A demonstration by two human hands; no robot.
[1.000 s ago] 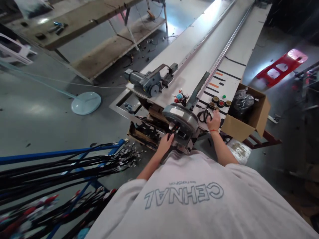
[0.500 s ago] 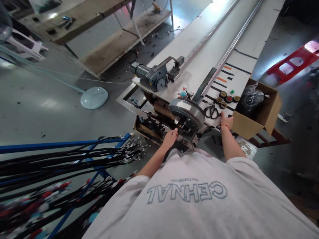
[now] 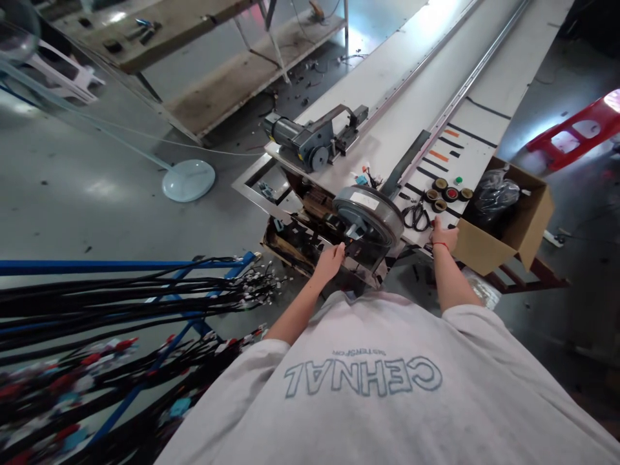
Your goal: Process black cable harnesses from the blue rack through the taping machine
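A round grey wheel-shaped machine head (image 3: 369,213) with a white label stands at the near end of the long white table (image 3: 411,97). Just in front of its opening is my left hand (image 3: 331,260), fingers pinched together; what they hold, if anything, is too small to make out. A pale metal part (image 3: 356,230) shows inside the opening. My right hand (image 3: 444,236) is curled at the table's front edge, its thumb by a small red spot, and whatever is under the fingers is hidden. Black-handled scissors (image 3: 416,217) lie just left of it, with several tape rolls (image 3: 439,205) beyond.
An open cardboard box (image 3: 527,219) holding a dark plastic bag stands right of my right hand. A grey motor unit (image 3: 305,142) is mounted at the table's left. Black cable bundles (image 3: 121,297) hang on a blue rack (image 3: 121,266) at left. A red stool (image 3: 571,135) is far right.
The dark piece with an orange spot by my left fingers no longer shows in front of the wheel, and the pale metal part there is plainer. The view has shifted slightly; my right hand stays put.
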